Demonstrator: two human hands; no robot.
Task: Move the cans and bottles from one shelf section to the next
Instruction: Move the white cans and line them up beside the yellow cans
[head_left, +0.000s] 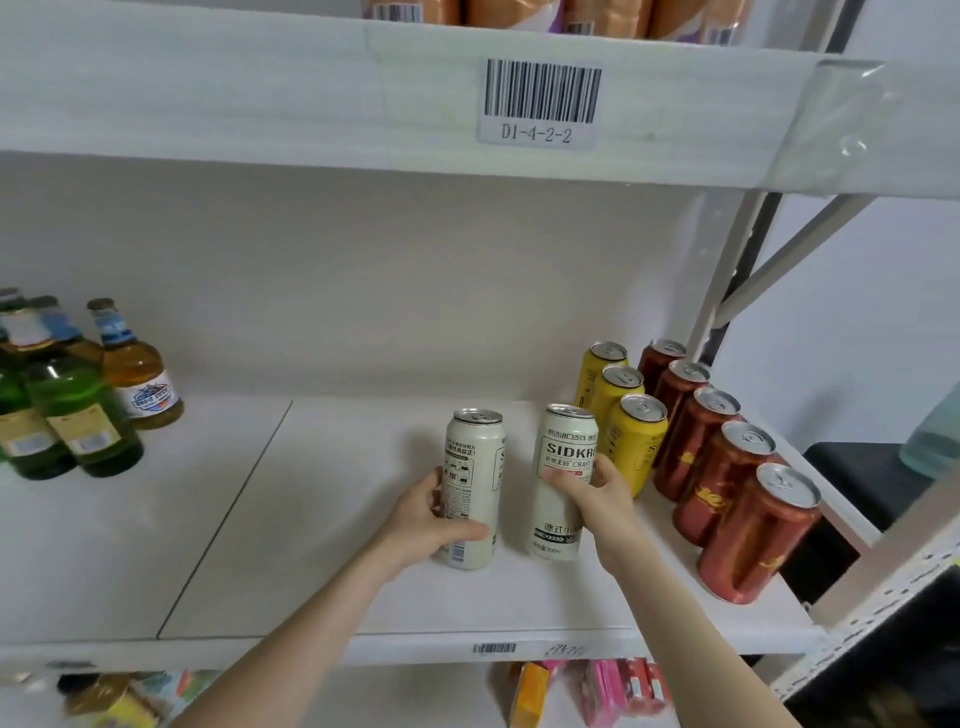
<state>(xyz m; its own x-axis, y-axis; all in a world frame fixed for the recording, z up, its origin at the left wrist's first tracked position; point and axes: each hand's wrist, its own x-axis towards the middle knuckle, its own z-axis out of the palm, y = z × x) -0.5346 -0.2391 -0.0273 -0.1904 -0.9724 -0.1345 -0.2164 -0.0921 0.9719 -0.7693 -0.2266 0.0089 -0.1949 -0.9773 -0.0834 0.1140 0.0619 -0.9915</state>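
Cream cans (475, 457); yellow cans (636, 447); red cans (748, 540); green bottles (78, 410); amber bottle (132, 369); white shelf (260, 519)

Left forearm (311, 623) and right forearm (675, 613), both bare, rise from the near edge and reach toward the far side. Left hand (428, 519) grips the left white can (475, 467) from its left side, thumb across the lower front. Right hand (602, 499) grips the right white can (563, 452) from its right side at mid-height, thumb on the front. The two hands are apart.
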